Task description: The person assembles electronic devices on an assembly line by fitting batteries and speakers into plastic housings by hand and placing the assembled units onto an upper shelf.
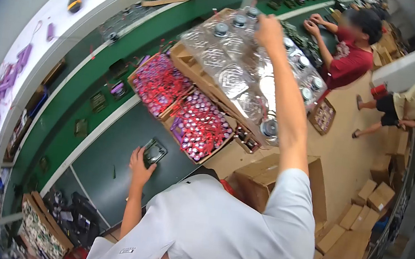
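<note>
My left hand (140, 167) is on the dark green work surface, with its thumb and fingers at the near left corner of a small dark green, frame-like casing (154, 152). At the upper middle, my right hand (270, 32) reaches over a clear plastic blister tray (234, 49). Its fingers are closed near the tray's far edge; what they hold is hidden. Round silver-and-dark parts, which look like small speakers (221, 29), sit in several pockets of this tray. The tray rests on a cardboard box (190, 64).
Cartons of purple cells with red wires (200, 126) stand between my hands. A green conveyor belt (76, 112) carries several parts. A person in a red shirt (355, 60) works at the far right; another person (410, 104) stands behind. Cardboard boxes (346, 247) line the right side.
</note>
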The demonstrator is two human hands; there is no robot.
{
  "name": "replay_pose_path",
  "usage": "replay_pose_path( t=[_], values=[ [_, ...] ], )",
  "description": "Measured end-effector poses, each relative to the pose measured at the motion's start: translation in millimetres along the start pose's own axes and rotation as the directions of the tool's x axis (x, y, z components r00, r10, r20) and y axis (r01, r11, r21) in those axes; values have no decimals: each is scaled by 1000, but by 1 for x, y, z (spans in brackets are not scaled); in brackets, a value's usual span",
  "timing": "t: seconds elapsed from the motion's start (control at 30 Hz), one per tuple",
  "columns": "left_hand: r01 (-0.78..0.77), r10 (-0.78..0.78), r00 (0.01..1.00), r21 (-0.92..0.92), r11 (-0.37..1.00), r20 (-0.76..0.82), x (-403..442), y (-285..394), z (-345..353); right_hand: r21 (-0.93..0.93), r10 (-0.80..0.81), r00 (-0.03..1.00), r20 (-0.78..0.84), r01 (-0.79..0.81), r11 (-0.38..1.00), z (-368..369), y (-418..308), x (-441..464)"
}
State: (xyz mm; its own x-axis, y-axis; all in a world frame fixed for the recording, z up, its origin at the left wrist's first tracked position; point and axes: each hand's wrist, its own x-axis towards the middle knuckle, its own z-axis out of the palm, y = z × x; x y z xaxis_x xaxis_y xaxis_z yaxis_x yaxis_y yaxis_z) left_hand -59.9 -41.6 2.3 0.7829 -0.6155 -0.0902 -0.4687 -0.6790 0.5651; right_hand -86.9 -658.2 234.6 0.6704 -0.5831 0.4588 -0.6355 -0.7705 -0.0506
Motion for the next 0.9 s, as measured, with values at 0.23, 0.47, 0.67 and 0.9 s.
replay_pose_path(
  t=[0.23,0.47,0.67,0.9],
  values=[
    [99,-115,985,-128,987,-131,-2,-6,21,982,37,981,188,-188,-13,-130,-207,-200],
    [149,-152,986,-46,988,-66,-15,2,11,852,-638,760,126,246,462,31,-301,-383],
    [75,-80,993,-61,995,-85,-30,-1,6,790,-799,597,67,458,408,64,-303,-384],
    [73,-78,993,-53,996,-89,-39,-8,3,746,-863,504,2,574,337,79,-314,-404]
  ],
)
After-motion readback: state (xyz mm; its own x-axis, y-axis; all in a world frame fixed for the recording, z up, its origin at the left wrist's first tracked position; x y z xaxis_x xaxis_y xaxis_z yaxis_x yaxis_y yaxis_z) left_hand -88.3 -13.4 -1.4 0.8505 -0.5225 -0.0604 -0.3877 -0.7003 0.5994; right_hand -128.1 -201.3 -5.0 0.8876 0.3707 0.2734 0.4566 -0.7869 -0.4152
